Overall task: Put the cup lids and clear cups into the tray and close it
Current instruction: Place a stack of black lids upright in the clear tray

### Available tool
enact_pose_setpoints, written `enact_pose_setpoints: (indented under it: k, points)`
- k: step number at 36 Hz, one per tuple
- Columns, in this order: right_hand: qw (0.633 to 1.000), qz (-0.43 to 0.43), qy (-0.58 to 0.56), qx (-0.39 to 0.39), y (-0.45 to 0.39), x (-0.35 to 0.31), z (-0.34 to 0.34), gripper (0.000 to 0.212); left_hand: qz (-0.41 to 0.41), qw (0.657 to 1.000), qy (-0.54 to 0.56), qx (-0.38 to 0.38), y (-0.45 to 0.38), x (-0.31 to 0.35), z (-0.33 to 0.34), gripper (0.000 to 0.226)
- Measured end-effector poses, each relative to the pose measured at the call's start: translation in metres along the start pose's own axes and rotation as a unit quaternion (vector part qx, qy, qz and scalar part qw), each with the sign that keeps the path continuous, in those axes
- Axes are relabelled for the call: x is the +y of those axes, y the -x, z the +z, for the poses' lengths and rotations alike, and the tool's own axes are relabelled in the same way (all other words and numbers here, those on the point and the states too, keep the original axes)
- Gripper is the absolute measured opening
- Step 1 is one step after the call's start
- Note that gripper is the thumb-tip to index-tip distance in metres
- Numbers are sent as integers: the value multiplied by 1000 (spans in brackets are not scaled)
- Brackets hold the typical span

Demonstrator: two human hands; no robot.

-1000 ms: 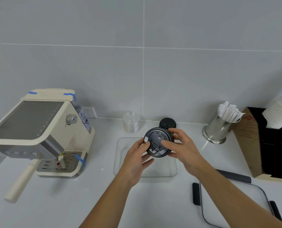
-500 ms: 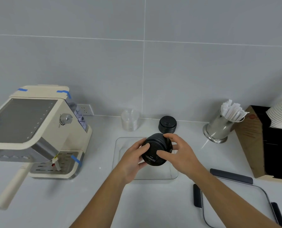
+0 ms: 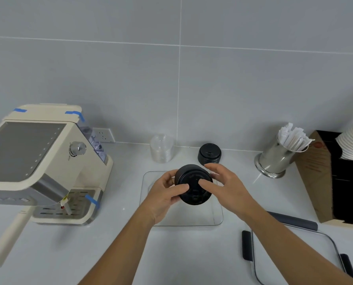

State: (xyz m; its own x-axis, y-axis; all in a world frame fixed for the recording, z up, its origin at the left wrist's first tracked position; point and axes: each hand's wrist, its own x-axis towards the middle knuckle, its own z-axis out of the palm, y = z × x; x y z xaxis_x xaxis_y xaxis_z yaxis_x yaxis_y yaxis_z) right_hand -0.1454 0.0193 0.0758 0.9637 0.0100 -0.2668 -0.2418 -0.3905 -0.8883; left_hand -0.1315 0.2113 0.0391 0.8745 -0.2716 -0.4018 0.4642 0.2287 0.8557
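- countertop (image 3: 171,254): work surface, with an espresso machine (image 3: 37,161) at the left; neither is part of the task.
- clear glass tray (image 3: 217,212): open, set at the centre of the countertop; its floor looks bare, so by this view nothing is yet stowed in it.
- tray lid (image 3: 294,239): clear panel with dark clips, lying on the countertop to the right of the tray and apart from it; closing is not yet done.
- stack of clear cups (image 3: 162,149): upright near the wall, behind the tray; not yet moved.
- second stack of black lids (image 3: 209,153): on the countertop just behind the tray; not yet moved.
- held stack of black cup lids (image 3: 194,185): tilted, above the tray's rear half, between both hands; whether it touches the tray cannot be told.
- left hand (image 3: 167,194): fingers curled about the stack's left side, thumb across its top face.
- right hand (image 3: 226,188): thumb pressed on the top face, fingers loosely spread round the far right edge.
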Motion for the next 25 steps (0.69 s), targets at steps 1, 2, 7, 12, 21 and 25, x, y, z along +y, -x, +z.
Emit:
enact_pose_setpoints:
  k: [1,2,7,12,21,25]
  points:
    - [999,4,20,25,2,-1,2,50,11,1000,-8,19,0,-1,2,61]
    - [998,2,40,53,4,-2,3,51,24,999,-18,38,1,-2,3,62]
    - [991,-6,72,112,7,-6,11,45,90,991,-56,84,8,-4,13,68]
    - [996,-4,10,83,9,-10,13,35,137,985,-69,81,15,-1,17,55]
    - [992,8,-114,45,16,-11,18,33,53,988,12,141,25,4,27,35]
    - [992,1,-120,25,21,-14,16,56,18,992,38,122,31,5,24,30]
